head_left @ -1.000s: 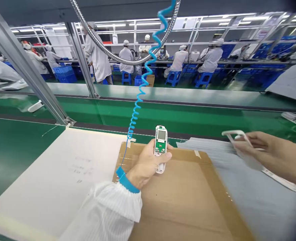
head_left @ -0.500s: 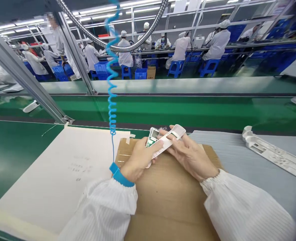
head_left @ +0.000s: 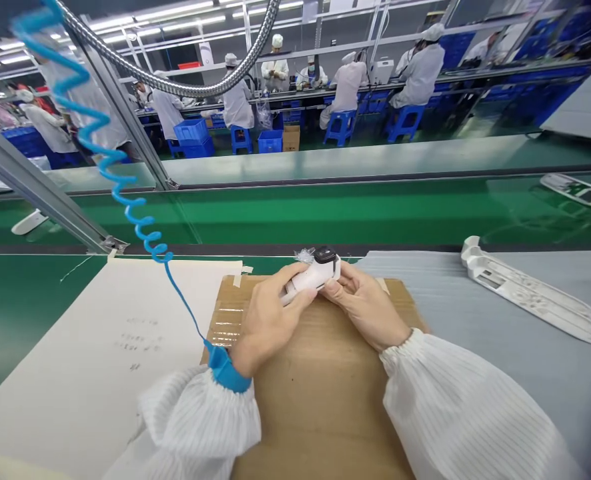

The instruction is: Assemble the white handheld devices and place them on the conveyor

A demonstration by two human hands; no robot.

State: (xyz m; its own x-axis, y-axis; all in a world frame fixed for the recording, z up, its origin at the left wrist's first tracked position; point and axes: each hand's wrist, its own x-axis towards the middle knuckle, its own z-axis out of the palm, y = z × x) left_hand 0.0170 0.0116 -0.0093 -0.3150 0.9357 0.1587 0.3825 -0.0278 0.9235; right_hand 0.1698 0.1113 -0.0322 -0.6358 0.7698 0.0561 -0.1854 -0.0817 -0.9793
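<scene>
Both hands hold a white plastic device (head_left: 315,275) with a dark round cap at its upper end, above a sheet of brown cardboard (head_left: 320,400). My left hand (head_left: 270,310) is closed around its lower left part, thumb along the near side. My right hand (head_left: 368,303) grips the capped end from the right with thumb and fingers. Part of the device is covered by my fingers. Just behind it shows a small piece of clear, crinkled plastic (head_left: 304,255). A blue wrist strap (head_left: 225,370) circles my left wrist, with a coiled blue cord (head_left: 125,190) leading up from it.
Right of the cardboard, a long white plastic housing (head_left: 530,293) lies on a grey-blue sheet (head_left: 440,313). White paper with handwriting (head_left: 95,360) is taped down at left. Behind runs a green conveyor belt (head_left: 285,220) carrying white parts. People in white work beyond it.
The device has been turned over in my hands: its circuit board side no longer shows, and the dark cap is now visible. The view has shifted, and the coiled cord slants to the upper left.
</scene>
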